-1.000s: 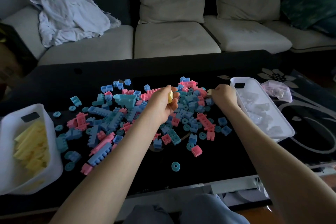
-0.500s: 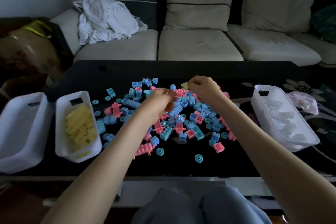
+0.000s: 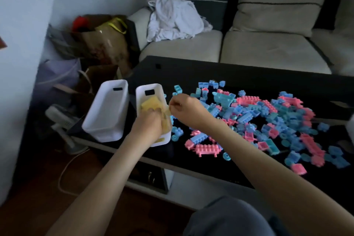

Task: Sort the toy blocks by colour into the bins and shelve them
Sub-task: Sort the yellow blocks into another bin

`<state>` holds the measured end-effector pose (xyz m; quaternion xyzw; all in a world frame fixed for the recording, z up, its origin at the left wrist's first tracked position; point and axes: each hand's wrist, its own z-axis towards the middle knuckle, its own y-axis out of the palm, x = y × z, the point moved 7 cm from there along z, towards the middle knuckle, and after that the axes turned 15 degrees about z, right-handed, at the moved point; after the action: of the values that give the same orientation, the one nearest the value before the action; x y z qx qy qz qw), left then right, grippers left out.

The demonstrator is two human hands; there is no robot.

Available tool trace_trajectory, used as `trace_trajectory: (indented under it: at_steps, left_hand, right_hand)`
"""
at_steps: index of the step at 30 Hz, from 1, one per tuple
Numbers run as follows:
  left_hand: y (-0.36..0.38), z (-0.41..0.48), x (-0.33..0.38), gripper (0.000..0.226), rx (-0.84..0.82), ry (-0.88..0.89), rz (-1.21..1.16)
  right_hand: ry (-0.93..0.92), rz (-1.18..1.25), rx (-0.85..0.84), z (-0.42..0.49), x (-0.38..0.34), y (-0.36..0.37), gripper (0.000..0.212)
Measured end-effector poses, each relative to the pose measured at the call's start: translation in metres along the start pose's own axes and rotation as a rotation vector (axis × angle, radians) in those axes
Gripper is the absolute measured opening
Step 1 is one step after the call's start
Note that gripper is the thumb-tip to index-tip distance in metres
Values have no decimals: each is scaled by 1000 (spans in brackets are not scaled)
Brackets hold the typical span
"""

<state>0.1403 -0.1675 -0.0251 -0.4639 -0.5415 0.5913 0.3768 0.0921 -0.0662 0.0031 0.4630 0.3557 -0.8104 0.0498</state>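
A white bin (image 3: 159, 141) holding yellow blocks (image 3: 150, 102) stands at the left end of the black table (image 3: 191, 72). My left hand (image 3: 148, 125) reaches down into this bin, its fingers among the yellow blocks; whether it grips one is hidden. My right hand (image 3: 184, 107) hovers at the bin's right rim with curled fingers pinching a small yellow block (image 3: 168, 112). To the right, a loose pile of pink and blue blocks (image 3: 268, 117) is spread over the table.
An empty white bin (image 3: 107, 105) stands just left of the yellow one, at the table's corner. A sofa (image 3: 268, 50) with a crumpled white cloth (image 3: 172, 19) runs behind. Bags (image 3: 103, 40), a fan (image 3: 61, 120) and a cable (image 3: 65, 170) crowd the floor at left.
Both hands have moved left from the block pile to the yellow bin, and my view has swung left with them. The left hand has dropped into the bin.
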Motion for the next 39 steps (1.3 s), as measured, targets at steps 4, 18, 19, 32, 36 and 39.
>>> trace_trajectory:
  at_steps: [4,18,19,32,36,39]
  left_hand:
    - [20,9,-7,37,-125,18,22]
    - [-14,2,-32,44,176,-161,-193]
    - [-15,1,-34,47,184,-181,-198]
    - [12,13,-34,46,158,-42,-206]
    - [11,18,-32,29,108,21,-113]
    - [8,18,-31,29,95,17,-85]
  right_hand:
    - [-136,-100,-44,4,-4,28,14]
    - [-177,-167,-146,34,-7,55,18]
    - [-146,-137,-175,35,-8,59,27]
    - [20,-245,-278,23,-3,67,41]
    - [47,-223,-373,11,-7,62,31]
    - [50,-212,-430,5,-10,63,24]
